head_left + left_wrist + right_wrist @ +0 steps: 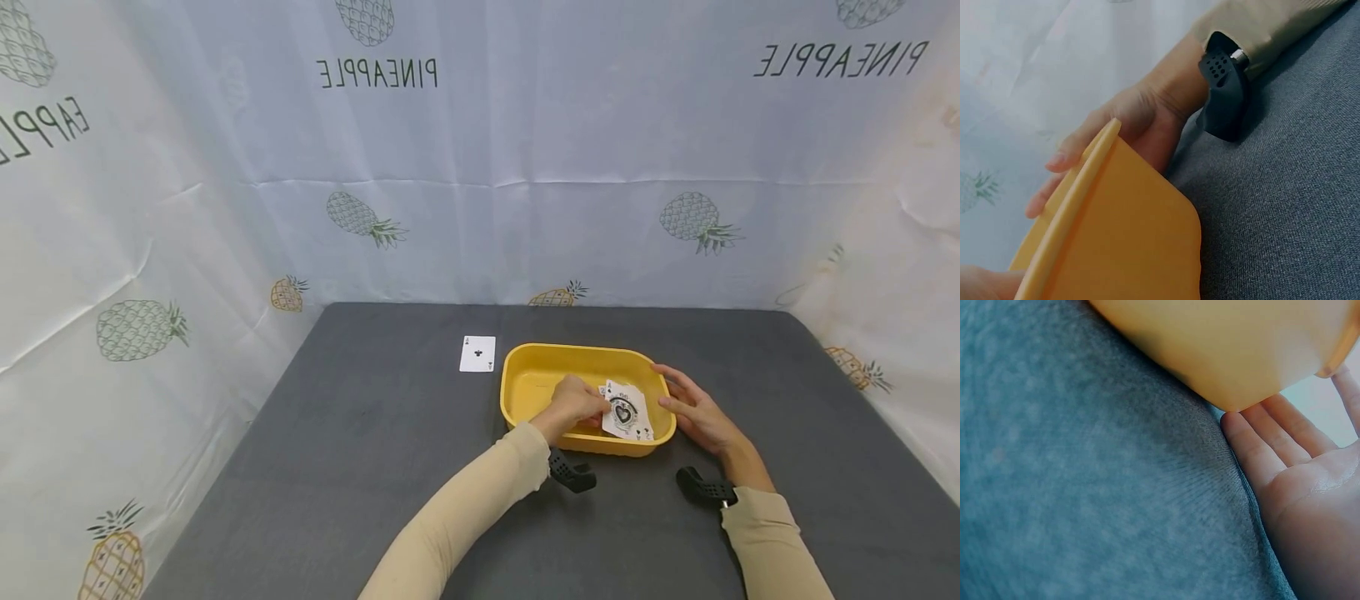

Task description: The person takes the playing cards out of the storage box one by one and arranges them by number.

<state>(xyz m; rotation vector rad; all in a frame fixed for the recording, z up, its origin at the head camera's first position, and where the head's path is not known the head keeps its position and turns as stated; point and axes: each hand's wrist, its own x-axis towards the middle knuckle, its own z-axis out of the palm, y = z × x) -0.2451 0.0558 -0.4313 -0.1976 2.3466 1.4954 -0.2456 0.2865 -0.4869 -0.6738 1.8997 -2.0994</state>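
In the head view, my left hand (576, 403) reaches into the yellow plastic tray (551, 351), its fingers curled at the left edge of some playing cards. It pinches a playing card (624, 412) with a large ornate black emblem, lying over several others at the tray's right end. My right hand (693, 412) is at the tray's right end, fingers spread and mostly straight. In the right wrist view, its fingers (1257, 447) touch the tray's outer wall (1235, 356). Part of my left hand (988, 284) shows at the left wrist view's lower corner.
An ace of clubs (477, 354) lies face up on the dark grey tabletop (360, 442), left of the tray. A white pineapple-print curtain (495, 233) hangs behind and along the sides. Black wrist devices (573, 472) sit on both wrists.
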